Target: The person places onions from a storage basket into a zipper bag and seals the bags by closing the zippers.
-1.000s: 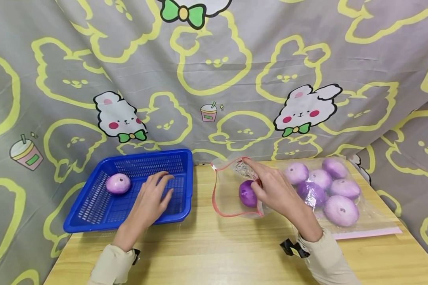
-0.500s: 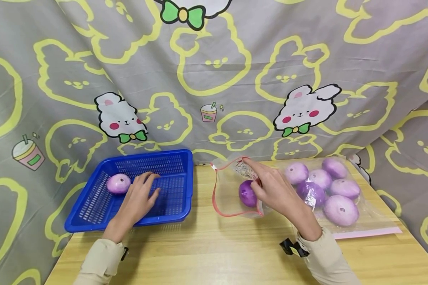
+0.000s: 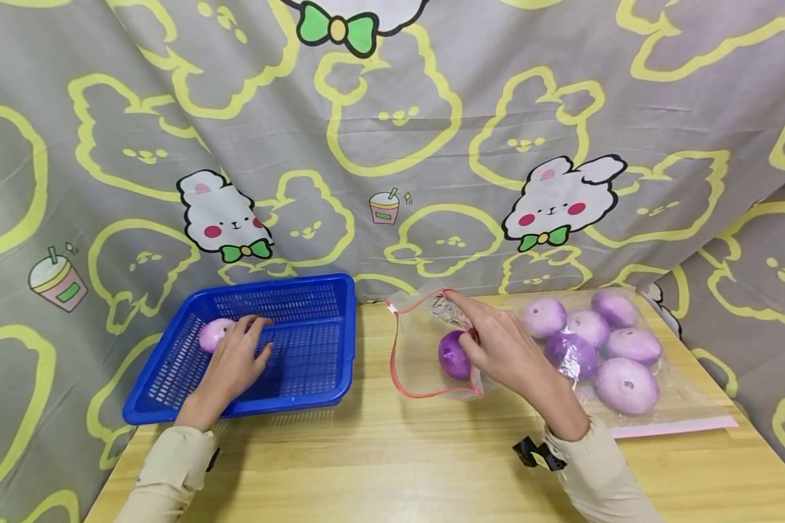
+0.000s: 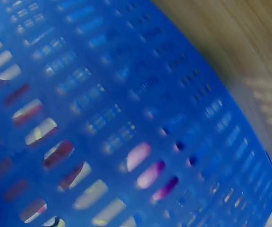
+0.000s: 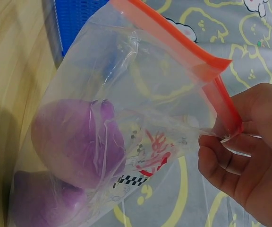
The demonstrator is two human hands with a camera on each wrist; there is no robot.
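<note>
A pink-purple onion (image 3: 214,335) lies at the left side of the blue plastic basket (image 3: 348,341). My left hand (image 3: 235,359) reaches over the basket with loosely bent fingers, its fingertips beside the onion and partly covering it; contact cannot be told. My right hand (image 3: 506,349) pinches the rim of a clear zip bag (image 3: 415,356) with a red-edged mouth, which stands gaping toward the basket. A darker purple onion (image 3: 453,356) is inside that bag. In the right wrist view, the fingers (image 5: 240,161) hold the bag's red edge, with purple onions (image 5: 77,142) seen through the film.
Right of my right hand, a clear bag (image 3: 683,407) with a pink strip lies flat, holding several onions (image 3: 626,386). A patterned curtain (image 3: 425,145) hangs behind the wooden table (image 3: 379,465). The left wrist view mostly shows the slotted basket wall (image 4: 174,118).
My left hand has moved left across the basket, from its middle to the onion, and now covers part of it. The right hand and its bag have stayed in place.
</note>
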